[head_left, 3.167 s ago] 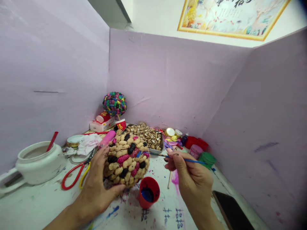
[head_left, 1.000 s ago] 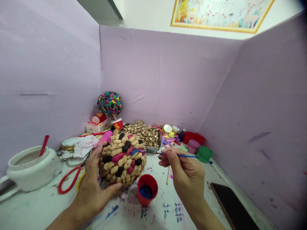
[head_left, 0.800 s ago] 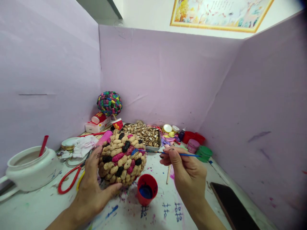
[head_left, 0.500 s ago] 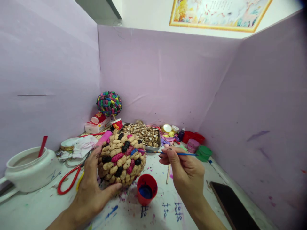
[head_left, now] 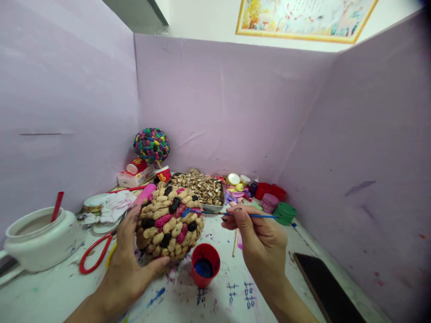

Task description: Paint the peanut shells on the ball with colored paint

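Note:
My left hand (head_left: 129,262) cups the near left side of a ball covered in peanut shells (head_left: 168,220), some painted pink, black and blue, resting on the white table (head_left: 50,291). My right hand (head_left: 261,240) pinches a thin blue paintbrush (head_left: 252,216) whose tip touches a shell on the ball's upper right. A small red cup of blue paint (head_left: 204,265) stands just in front of the ball, between my hands.
A white pot with a red stick (head_left: 37,237) is at the left, red-handled scissors (head_left: 92,253) beside it. A tray of peanut shells (head_left: 202,188), a finished multicoloured shell ball (head_left: 151,145), paint jars (head_left: 276,204) and a dark phone (head_left: 323,291) surround the spot. Purple boards wall it in.
The brush tip has made small strokes on the ball's upper right shells; both hands keep their hold. The view has drifted slightly.

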`<state>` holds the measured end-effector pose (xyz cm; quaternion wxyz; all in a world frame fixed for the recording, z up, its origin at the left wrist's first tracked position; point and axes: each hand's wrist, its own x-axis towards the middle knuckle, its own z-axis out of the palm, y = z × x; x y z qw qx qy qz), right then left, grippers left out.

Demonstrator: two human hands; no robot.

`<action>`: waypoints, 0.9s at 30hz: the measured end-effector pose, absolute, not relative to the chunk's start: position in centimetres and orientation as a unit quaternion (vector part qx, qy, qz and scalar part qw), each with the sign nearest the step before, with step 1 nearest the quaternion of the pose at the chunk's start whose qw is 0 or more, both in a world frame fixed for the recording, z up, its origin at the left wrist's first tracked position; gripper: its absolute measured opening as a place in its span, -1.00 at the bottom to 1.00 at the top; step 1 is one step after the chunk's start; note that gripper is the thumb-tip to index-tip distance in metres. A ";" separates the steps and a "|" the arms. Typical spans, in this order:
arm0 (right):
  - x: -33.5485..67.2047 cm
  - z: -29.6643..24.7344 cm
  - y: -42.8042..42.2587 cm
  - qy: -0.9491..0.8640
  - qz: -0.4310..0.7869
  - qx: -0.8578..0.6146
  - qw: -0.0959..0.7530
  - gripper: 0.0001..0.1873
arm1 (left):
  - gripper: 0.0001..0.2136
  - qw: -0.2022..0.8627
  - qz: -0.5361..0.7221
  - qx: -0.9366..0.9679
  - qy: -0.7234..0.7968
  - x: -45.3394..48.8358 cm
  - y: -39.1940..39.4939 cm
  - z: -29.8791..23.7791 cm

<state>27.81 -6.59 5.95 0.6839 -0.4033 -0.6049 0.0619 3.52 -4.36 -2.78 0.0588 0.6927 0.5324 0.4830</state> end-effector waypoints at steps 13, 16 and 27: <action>27.7 6.2 -6.7 -0.600 0.078 -0.408 0.684 -0.80 | -0.03 0.069 0.484 0.693 0.530 3.8 -4.6 -2.7; 27.6 6.1 -6.5 -0.598 0.083 -0.402 0.689 -0.80 | -0.05 0.066 0.495 0.688 0.526 4.0 -4.7 -2.6; 27.5 5.9 -6.8 -0.619 0.075 -0.382 0.682 -0.79 | -0.02 0.057 0.481 0.695 0.531 3.8 -4.6 -2.7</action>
